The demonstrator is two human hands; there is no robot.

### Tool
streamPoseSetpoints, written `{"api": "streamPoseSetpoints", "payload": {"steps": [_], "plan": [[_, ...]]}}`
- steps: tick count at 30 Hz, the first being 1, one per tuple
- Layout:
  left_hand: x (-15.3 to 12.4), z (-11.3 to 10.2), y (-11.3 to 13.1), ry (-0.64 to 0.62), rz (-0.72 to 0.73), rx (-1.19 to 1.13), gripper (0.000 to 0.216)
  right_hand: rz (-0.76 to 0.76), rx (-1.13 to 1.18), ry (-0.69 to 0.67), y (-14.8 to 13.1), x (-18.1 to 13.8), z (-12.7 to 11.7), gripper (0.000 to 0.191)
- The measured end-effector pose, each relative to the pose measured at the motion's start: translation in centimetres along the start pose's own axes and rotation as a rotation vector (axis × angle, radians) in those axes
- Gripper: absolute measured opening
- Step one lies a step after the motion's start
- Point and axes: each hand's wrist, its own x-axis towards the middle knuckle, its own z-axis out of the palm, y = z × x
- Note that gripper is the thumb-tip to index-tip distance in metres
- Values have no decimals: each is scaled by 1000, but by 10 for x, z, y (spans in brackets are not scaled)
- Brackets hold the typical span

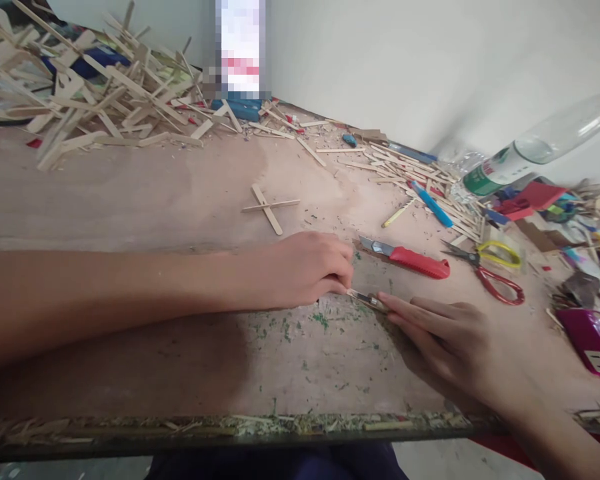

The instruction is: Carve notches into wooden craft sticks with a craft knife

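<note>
My left hand [327,267] is closed low over the table, its fingertips pinching something small and mostly hidden, with a pale tip showing. My right hand [445,337] grips a slim craft knife [373,301], whose narrow metal blade points left and meets the left fingertips. Just above the hands lies a red utility knife [417,261] with its blade out. Beyond my left wrist, two crossed wooden craft sticks [267,212] rest on the tabletop. Scissors [485,263] with one yellow and one red handle lie right of the red knife.
A heap of wooden sticks [110,100] fills the back left. More sticks [395,163] lie by a blue pen-like tool [431,204] and a tilted plastic bottle [525,157]. A purple box [590,340] stands at right. Shavings line the table's front edge [280,427].
</note>
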Motion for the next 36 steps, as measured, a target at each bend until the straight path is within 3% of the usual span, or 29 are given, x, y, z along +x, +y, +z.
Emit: {"api": "streamPoseSetpoints", "payload": {"steps": [10, 15, 21, 28, 31, 33, 36], "plan": [[0, 1, 1, -4, -3, 28, 18, -21, -111, 34, -3, -1, 3, 30], [-4, 0, 3, -12, 0, 69, 19, 68, 37, 40, -3, 1, 1, 30], [-12, 2, 14, 17, 40, 329, 28, 125, 130, 51, -5, -1, 0, 28], [-13, 1, 24, -13, 78, 225, 29, 127, 133, 76, -4, -2, 3, 28], [-10, 4, 23, 35, -24, 283, 50, 137, 133, 71, -2, -5, -1, 28], [-9, 7, 24, 4, -76, 356, 71, 141, 146, 81, -1, -7, -4, 28], [-9, 11, 26, -43, -94, 429, 76, 128, 178, 67, -1, -6, -6, 29]]}}
